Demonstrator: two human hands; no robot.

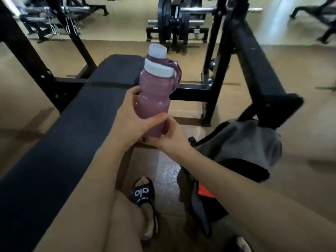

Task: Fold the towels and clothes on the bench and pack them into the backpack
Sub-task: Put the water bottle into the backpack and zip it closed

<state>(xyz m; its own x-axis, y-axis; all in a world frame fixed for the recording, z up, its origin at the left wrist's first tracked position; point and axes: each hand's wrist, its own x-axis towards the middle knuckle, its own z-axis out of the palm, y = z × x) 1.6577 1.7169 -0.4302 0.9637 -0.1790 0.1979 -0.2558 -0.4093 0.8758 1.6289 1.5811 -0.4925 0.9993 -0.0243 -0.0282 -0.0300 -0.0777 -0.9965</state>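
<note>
Backpack slumps on tan gym floor beside black bench; left hand and right hand both wrap pink bottle over the bench edge.

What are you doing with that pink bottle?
A person holds a pink water bottle upright in both hands, over the edge of a black gym bench. The left hand wraps its side and the right hand grips near its bottom. A grey backpack sits on the floor to the right. No towels lie on the bench.
</note>
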